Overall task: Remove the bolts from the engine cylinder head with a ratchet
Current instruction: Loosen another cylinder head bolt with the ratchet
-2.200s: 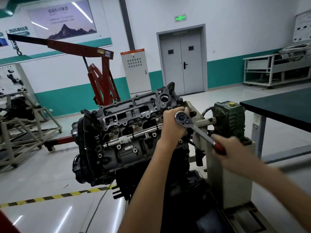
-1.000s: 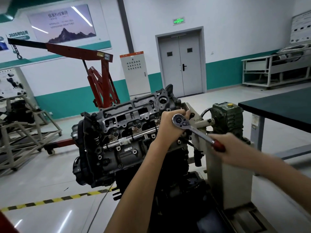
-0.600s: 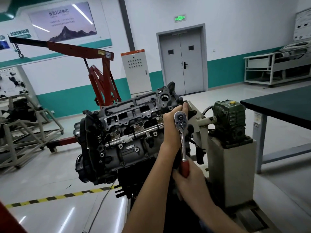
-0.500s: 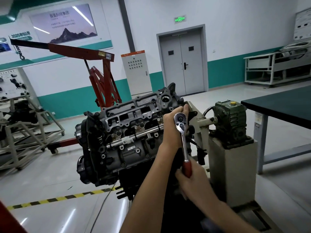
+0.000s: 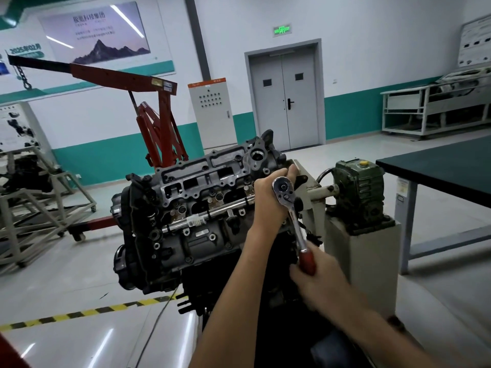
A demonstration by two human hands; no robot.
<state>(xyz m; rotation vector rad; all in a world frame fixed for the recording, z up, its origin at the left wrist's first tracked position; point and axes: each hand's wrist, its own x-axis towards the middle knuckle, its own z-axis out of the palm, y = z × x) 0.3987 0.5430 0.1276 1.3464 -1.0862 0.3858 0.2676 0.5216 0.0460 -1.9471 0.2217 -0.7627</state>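
The grey engine cylinder head (image 5: 207, 181) sits tilted on a stand in the middle of the view, with several bolts showing along its top. A chrome ratchet (image 5: 291, 208) with a red handle is set against the head's right end. My left hand (image 5: 268, 197) wraps around the ratchet's round head and holds it to the engine. My right hand (image 5: 321, 277) grips the red handle, which points down and a little to the right. The socket and the bolt under it are hidden by my left hand.
A green gearbox (image 5: 358, 192) on a beige pedestal (image 5: 372, 261) stands right of the engine. A dark-topped table (image 5: 446, 168) is at the far right. A red engine hoist (image 5: 156, 128) stands behind, a metal frame stand (image 5: 29, 208) at left. Yellow-black floor tape (image 5: 93, 310) runs below.
My right hand swung the ratchet handle from pointing right down to nearly vertical, then slightly back toward the right. My left hand stayed on the ratchet head.
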